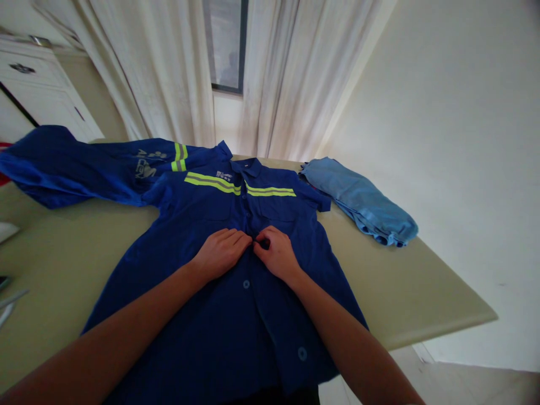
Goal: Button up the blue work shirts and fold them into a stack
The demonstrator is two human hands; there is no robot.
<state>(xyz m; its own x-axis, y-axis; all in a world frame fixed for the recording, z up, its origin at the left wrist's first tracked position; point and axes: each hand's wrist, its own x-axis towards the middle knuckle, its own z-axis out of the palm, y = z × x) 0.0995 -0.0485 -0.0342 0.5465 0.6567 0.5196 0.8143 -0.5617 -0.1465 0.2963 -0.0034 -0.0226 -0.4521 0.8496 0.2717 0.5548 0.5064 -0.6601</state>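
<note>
A dark blue work shirt [219, 315] with yellow reflective stripes across the chest lies flat, front up, on a beige table [413, 281]. My left hand [221, 252] and my right hand [276, 251] meet at the shirt's button placket near mid-chest. Both hands have fingers curled and pinched on the placket fabric around a button. Two more buttons show lower on the placket, nearer me.
A second dark blue garment [80, 166] with reflective stripes lies bunched at the table's back left. A folded light blue garment [363, 202] sits at the back right near the table edge. White curtains and a window stand behind; a white cabinet [34, 79] is at left.
</note>
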